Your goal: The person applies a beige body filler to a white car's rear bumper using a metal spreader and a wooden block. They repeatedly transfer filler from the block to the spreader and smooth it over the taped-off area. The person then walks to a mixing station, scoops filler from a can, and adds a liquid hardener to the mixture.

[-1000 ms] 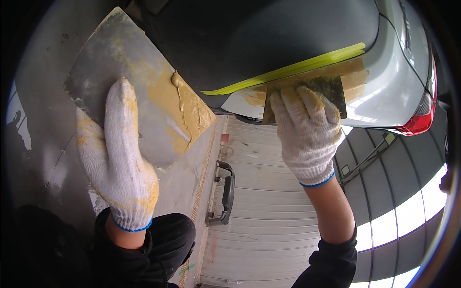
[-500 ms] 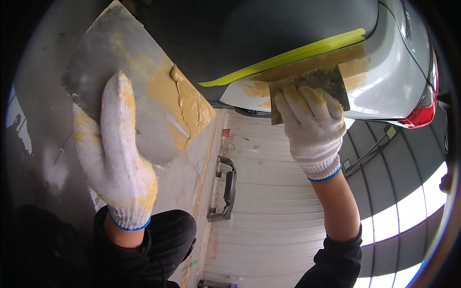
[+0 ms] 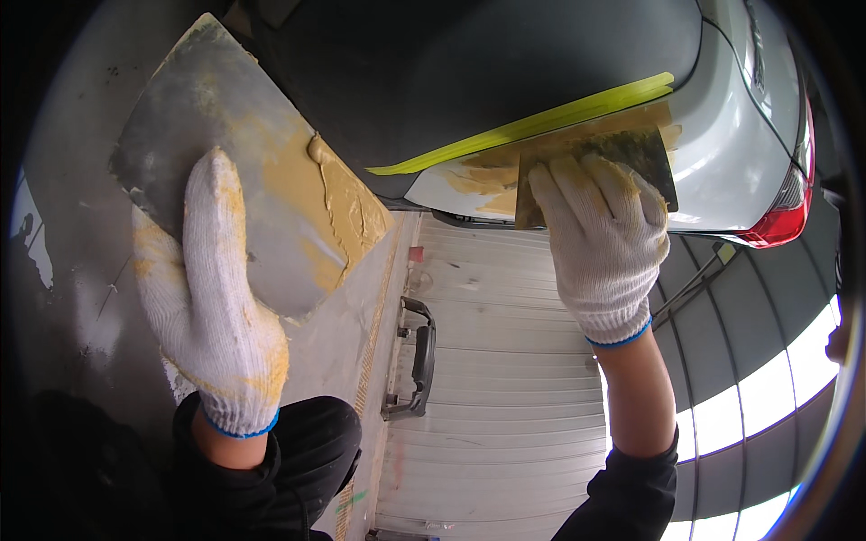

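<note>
Head view: left hand [image 3: 216, 334] pinches a putty-smeared board [image 3: 262, 171], most fingers hidden underneath; right hand [image 3: 613, 239], thumb unseen, grips a partly covered dark spreader [image 3: 653, 157]

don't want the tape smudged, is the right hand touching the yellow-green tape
Apart: the head view shows the dark spreader's upper part and a band of tan filler between the right hand and the yellow-green tape.
</note>
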`<state>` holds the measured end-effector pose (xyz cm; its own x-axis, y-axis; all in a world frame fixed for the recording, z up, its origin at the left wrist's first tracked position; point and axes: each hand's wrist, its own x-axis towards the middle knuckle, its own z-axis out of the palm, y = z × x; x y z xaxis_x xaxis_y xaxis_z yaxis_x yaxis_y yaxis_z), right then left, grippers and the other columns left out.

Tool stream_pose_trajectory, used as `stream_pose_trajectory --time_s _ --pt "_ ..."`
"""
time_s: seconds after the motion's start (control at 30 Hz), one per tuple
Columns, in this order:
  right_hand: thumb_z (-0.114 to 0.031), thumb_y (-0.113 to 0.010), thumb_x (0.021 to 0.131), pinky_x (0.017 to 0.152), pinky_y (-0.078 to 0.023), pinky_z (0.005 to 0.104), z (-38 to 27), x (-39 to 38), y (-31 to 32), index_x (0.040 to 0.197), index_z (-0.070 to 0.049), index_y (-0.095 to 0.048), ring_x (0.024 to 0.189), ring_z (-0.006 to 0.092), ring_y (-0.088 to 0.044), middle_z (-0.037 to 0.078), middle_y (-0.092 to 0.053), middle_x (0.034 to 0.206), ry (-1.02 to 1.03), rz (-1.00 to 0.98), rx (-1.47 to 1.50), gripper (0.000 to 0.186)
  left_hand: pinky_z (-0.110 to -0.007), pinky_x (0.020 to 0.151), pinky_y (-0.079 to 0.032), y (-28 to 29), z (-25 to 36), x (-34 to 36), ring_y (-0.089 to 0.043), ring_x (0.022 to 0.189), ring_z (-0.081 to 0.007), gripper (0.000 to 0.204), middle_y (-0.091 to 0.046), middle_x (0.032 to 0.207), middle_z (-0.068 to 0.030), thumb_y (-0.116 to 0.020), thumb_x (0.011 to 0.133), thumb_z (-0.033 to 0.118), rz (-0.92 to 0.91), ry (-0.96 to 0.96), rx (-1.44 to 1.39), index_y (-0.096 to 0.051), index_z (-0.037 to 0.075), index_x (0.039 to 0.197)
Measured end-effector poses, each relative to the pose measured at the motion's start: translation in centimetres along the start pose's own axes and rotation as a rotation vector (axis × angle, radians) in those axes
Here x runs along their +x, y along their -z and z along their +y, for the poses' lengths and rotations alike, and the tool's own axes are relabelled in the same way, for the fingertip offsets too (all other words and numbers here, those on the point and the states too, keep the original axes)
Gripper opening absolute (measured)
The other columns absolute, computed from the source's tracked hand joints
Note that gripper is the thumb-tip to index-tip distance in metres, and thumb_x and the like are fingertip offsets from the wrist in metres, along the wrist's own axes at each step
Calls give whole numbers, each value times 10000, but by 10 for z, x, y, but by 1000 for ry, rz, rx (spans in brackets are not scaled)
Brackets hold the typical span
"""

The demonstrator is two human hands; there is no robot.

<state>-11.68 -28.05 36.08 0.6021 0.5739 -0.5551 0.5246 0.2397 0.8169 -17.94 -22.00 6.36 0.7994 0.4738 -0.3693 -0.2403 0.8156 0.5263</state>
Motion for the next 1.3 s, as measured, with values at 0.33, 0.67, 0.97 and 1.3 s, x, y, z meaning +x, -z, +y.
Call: stream_pose_trajectory --time_s 0.33,0.67,0.97,1.3 --pt "-285 -787 728 1108 -481 401 -1 8 -1 1235 -101 -761 1271 211 -580 11 -660 1243 -9 -91 -2 541 -303 1040 -552 1 -2 -1 -680 1212 -188 462 -699 1350 -193 -649 1118 177 -12 -74 57 -560 -129 1454" --pt "-294 -793 716 1053 -493 353 1 -23 -2 1183 -160 -782 1200 157 -590 -40 -664 1184 3 -50 -9 486 -341 1101 -544 7 2 -11 -661 1305 -235 475 -653 1435 -233 -623 1127 152 -87 -202 315 -535 -159 1474" --pt "-285 -780 714 1005 -568 415 32 -13 11 1093 -131 -797 1196 204 -637 -24 -704 1194 43 102 -14 409 -338 1061 -558 -1 14 -11 -667 1271 -251 487 -661 1405 -234 -651 1107 158 -9 42 74 -544 -123 1489" --pt "-295 -769 755 1063 -521 418 34 3 1 1198 -134 -768 1245 203 -611 -21 -685 1250 55 39 -56 472 -442 1109 -586 -2 16 -6 -642 1359 -418 528 -578 1499 -302 -702 999 -47 40 191 64 -608 -50 1518"
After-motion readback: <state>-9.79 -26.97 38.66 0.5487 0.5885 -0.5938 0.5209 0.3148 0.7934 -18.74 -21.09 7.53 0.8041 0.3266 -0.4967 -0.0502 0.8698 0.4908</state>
